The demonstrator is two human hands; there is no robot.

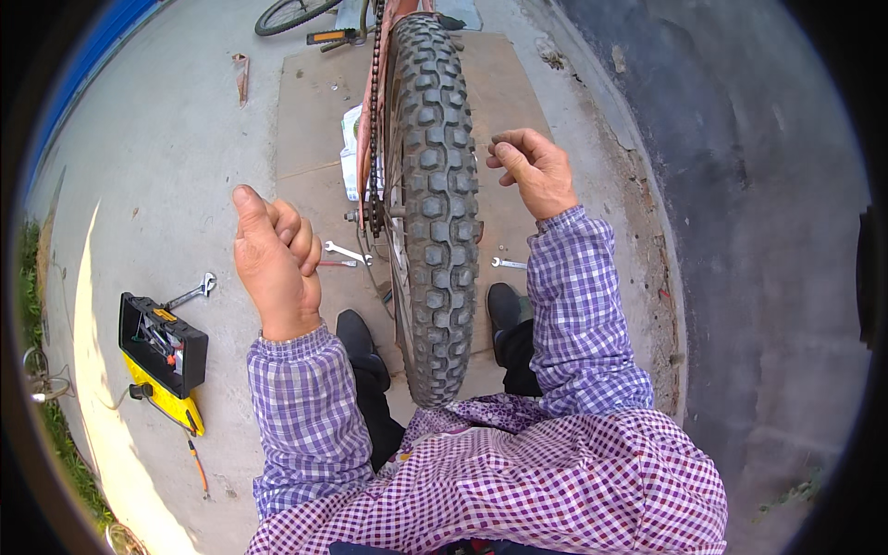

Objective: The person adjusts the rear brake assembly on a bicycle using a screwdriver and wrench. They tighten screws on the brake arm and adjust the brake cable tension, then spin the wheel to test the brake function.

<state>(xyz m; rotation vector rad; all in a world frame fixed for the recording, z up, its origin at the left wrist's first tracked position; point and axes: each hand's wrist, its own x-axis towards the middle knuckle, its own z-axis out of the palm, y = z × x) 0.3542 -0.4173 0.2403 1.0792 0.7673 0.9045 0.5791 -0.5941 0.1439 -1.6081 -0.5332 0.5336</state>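
A bicycle wheel with a knobby black tire (pixel 435 213) stands upright between my arms. Along its left side run the chain (pixel 376 102) and a pinkish frame tube (pixel 363 139). My left hand (pixel 276 259) is closed, apart from the wheel on its left, with the thumb pointing up; the inside of the fist is hidden. To the right of the tire is my right hand (pixel 536 176), its thumb and fingers bent together near the tread. Whatever it may pinch is too small to make out. An axle end with a nut (pixel 351 216) sticks out left of the wheel.
Wrenches (pixel 348 252) (pixel 509 264) lie on the ground by my shoes. At left, an open black toolbox (pixel 139 347) holds tools, beside an adjustable wrench (pixel 192 291) and a yellow case (pixel 166 398). A pedal (pixel 331 37) and another wheel (pixel 291 14) are at the far end.
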